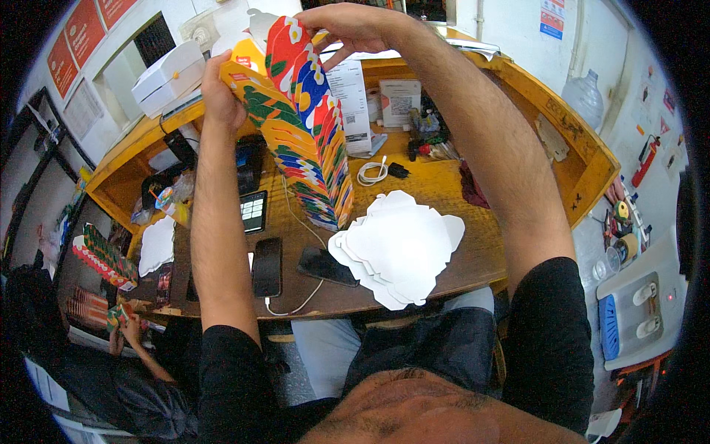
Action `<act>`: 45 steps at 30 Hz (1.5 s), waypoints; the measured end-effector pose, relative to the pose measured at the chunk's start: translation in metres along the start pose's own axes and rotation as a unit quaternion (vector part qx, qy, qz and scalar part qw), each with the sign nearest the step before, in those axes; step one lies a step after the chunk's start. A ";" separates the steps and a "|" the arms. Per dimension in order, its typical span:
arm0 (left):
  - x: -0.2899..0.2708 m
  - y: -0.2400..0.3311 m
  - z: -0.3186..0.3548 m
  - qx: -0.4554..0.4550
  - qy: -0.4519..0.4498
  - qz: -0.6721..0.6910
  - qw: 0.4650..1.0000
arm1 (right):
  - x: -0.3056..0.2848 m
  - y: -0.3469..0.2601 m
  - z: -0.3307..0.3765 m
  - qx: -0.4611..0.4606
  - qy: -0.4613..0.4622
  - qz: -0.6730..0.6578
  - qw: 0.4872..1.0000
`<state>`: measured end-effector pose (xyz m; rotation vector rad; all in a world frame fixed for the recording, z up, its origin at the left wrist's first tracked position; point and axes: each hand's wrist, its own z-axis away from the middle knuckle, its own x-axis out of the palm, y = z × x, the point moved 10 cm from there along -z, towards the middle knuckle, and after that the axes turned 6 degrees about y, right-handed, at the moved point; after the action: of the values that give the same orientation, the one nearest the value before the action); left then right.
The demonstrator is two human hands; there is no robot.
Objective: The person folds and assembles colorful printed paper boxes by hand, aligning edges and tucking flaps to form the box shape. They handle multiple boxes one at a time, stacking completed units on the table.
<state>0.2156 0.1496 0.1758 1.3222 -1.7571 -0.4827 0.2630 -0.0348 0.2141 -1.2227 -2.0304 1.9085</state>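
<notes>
While the left hand [222,95] holds the stack of colourful cartons [296,122], the right hand [355,27] curves at its top, grip unclear.

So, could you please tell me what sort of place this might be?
Possibly a small shop's or takeaway's work counter: a wooden desk bears stacked white card blanks, near a tall stack of colourful cartons, with a fire extinguisher on the wall.

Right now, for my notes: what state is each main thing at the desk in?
Colourful boxes: nested in a tall stack
Left hand: gripping the stack
Right hand: open beside it
White sheets: unfolded, piled
White cord: coiled
Small tablet: apparently lit
A black phone: screen dark
</notes>
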 end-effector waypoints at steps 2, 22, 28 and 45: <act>-0.003 0.002 0.000 0.009 0.006 -0.001 1.000 | 0.004 -0.007 0.008 -0.020 -0.022 0.023 0.999; -0.004 0.017 0.006 0.052 -0.114 0.050 0.991 | 0.020 -0.018 0.004 -0.174 0.050 0.100 0.978; -0.062 0.057 -0.015 0.191 0.152 -0.170 0.955 | 0.015 -0.015 -0.012 -0.203 0.081 0.082 0.972; 0.108 0.082 0.005 0.153 -0.060 -0.675 0.720 | -0.008 -0.002 0.005 -0.166 0.162 0.230 0.945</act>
<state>0.1567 0.0800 0.2758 2.7638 -0.6211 -1.0743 0.2642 -0.0435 0.2181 -2.0921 -2.0648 1.3950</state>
